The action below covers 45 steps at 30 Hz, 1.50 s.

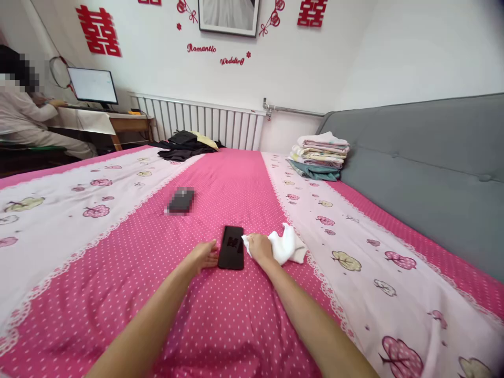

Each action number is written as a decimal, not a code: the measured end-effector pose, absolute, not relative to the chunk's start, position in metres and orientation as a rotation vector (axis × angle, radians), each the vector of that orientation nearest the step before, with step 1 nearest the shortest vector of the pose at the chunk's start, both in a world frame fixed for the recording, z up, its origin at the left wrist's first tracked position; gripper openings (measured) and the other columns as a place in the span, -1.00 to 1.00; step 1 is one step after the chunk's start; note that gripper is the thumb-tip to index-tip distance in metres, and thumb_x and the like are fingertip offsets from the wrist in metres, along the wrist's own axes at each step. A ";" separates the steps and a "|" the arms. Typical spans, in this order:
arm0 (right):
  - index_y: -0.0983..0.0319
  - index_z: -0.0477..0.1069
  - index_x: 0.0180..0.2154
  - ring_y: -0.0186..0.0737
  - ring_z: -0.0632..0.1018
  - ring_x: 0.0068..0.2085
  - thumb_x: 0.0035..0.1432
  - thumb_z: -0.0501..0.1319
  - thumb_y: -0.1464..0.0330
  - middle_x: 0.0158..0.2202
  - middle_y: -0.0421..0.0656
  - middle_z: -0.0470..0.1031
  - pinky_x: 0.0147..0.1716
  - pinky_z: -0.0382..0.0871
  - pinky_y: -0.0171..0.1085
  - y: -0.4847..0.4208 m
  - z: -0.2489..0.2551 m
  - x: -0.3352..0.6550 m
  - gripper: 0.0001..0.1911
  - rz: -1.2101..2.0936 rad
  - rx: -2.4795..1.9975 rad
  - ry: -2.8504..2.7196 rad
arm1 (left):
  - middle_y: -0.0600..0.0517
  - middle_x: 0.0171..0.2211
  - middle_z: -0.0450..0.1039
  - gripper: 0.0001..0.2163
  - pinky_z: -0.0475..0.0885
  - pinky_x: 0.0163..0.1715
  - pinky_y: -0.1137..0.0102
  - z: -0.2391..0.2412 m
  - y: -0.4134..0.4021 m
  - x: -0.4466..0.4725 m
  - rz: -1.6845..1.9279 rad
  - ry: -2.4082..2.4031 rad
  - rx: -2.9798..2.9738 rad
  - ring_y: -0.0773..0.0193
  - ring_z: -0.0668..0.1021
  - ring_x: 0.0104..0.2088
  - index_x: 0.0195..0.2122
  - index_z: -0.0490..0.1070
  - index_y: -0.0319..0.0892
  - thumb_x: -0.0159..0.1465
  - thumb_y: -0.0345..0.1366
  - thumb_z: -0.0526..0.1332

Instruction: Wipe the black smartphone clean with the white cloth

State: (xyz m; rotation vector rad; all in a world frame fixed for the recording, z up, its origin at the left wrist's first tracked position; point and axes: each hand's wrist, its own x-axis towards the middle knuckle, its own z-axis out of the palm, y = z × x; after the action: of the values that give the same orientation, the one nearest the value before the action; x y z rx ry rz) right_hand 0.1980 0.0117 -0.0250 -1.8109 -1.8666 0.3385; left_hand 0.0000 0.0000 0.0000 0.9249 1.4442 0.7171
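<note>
A black smartphone (pixel 231 248) lies flat on the pink dotted bedspread, its dark screen up and reflecting a wall decoration. At its left edge is my left hand (pixel 205 255), fingers stretched out and apart, the fingertips seeming to touch the phone's side. My right hand (pixel 260 247) is closed around a white cloth (pixel 285 245), just right of the phone. Part of the cloth pokes out past my fingers toward the screen, and the rest lies bunched on the bed to the right.
A blurred dark object (pixel 181 200) lies farther up the bed. Dark clothes (pixel 185 144) are heaped at the far edge, and folded fabrics (pixel 321 155) are stacked by the grey headboard (pixel 425 157). At far left a person (pixel 23 115) sits by a monitor (pixel 93 85).
</note>
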 end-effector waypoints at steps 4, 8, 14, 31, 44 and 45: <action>0.26 0.40 -0.67 -0.31 0.35 -0.54 0.04 0.07 0.47 -0.67 -0.22 0.33 -0.50 0.07 -0.36 0.042 -0.029 0.203 -0.71 0.544 -1.773 -1.772 | -0.11 -0.58 0.48 -0.69 0.42 -0.36 0.32 -0.006 0.032 0.010 0.656 1.265 0.781 0.13 0.54 -0.50 -0.40 0.41 -0.25 0.25 -0.10 0.05; 0.24 0.29 -0.73 -0.38 0.24 -0.62 -0.02 0.07 0.40 -0.76 -0.33 0.12 -0.58 0.03 -0.38 0.058 -0.039 0.210 -0.71 0.734 -1.655 -1.657 | -0.13 -0.52 0.52 -0.53 0.45 -0.36 0.31 -0.010 0.056 0.026 0.671 1.055 0.679 0.15 0.56 -0.49 -0.30 0.44 -0.31 0.33 -0.08 -0.15; 0.29 0.48 -0.40 -0.29 0.42 -0.44 0.07 0.03 0.20 -0.48 -0.20 0.47 -0.45 0.25 -0.36 0.067 -0.053 0.225 -0.65 0.784 -1.485 -1.388 | -0.20 -0.38 0.55 -0.35 0.42 -0.15 0.21 -0.017 0.082 0.061 0.746 0.782 0.587 0.07 0.60 -0.32 -0.17 0.42 -0.36 0.32 0.06 -0.31; 0.26 0.47 -0.25 -0.10 0.55 -0.13 -0.06 0.20 0.32 -0.20 -0.09 0.56 -0.06 0.39 -0.12 0.051 0.033 0.319 -0.72 0.328 -1.375 -0.923 | -0.40 0.03 0.39 -0.18 0.23 0.08 -0.03 -0.002 0.074 0.074 0.788 0.226 0.439 -0.12 0.49 -0.01 0.27 -0.05 -0.45 0.22 0.20 -0.12; 0.23 0.33 -0.37 -0.22 0.48 -0.38 -0.02 0.20 0.31 -0.38 -0.16 0.45 -0.37 0.38 -0.24 0.040 0.046 0.296 -0.85 0.332 -1.356 -1.114 | -0.41 0.00 0.40 -0.15 0.20 0.09 -0.03 -0.009 0.069 0.080 0.844 0.247 0.439 -0.16 0.47 0.01 0.23 0.00 -0.47 0.17 0.23 -0.08; 0.23 0.35 -0.38 -0.21 0.49 -0.38 -0.03 0.21 0.29 -0.40 -0.16 0.47 -0.37 0.38 -0.24 0.045 0.038 0.290 -0.84 0.438 -1.357 -1.192 | -0.41 0.00 0.40 -0.15 0.19 0.10 -0.04 -0.008 0.067 0.081 0.842 0.240 0.437 -0.17 0.46 0.02 0.22 0.02 -0.47 0.17 0.23 -0.08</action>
State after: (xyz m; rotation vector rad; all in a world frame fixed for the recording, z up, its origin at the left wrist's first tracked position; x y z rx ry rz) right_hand 0.2898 0.0451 0.0383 -1.3569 -1.1916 0.4384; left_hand 0.0809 0.0673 -0.0076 0.4367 0.2400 0.8416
